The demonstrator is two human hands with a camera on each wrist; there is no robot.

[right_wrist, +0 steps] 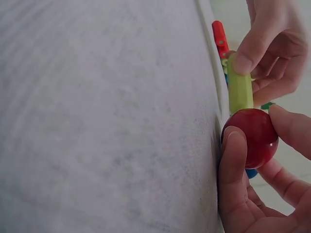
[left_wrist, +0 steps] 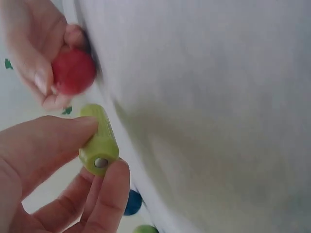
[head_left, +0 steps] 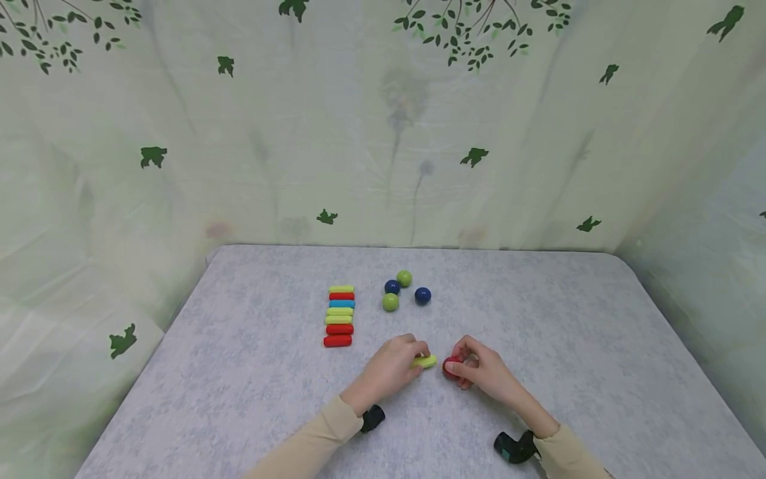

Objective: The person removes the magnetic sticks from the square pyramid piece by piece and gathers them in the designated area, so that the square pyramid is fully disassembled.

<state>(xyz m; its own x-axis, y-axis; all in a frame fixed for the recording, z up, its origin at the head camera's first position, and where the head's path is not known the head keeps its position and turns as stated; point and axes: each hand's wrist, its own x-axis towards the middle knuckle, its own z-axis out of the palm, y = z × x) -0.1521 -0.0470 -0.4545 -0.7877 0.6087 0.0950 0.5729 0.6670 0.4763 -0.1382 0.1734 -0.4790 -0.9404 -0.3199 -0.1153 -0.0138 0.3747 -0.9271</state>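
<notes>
My left hand (head_left: pixel 391 362) pinches a yellow-green rod (head_left: pixel 426 362) between thumb and fingers, just above or at the table. In the left wrist view the rod (left_wrist: pixel 99 141) has ridged sides and a small silvery disc in its near end. My right hand (head_left: pixel 491 374) holds a glossy red ball (head_left: pixel 450 367) with thumb and fingertips. A narrow gap separates rod and ball in the head view. Seen from the right wrist, the ball (right_wrist: pixel 252 138) partly overlaps the rod's end (right_wrist: pixel 240 90), so contact cannot be judged there.
Left of the hands, several coloured rods (head_left: pixel 340 304) lie stacked in a column, red, yellow-green and blue. Farther back sit two green balls (head_left: pixel 391 302) and two dark blue balls (head_left: pixel 422 296). The grey-white table (head_left: pixel 239 372) meets a leaf-patterned curtain (head_left: pixel 359 133) behind.
</notes>
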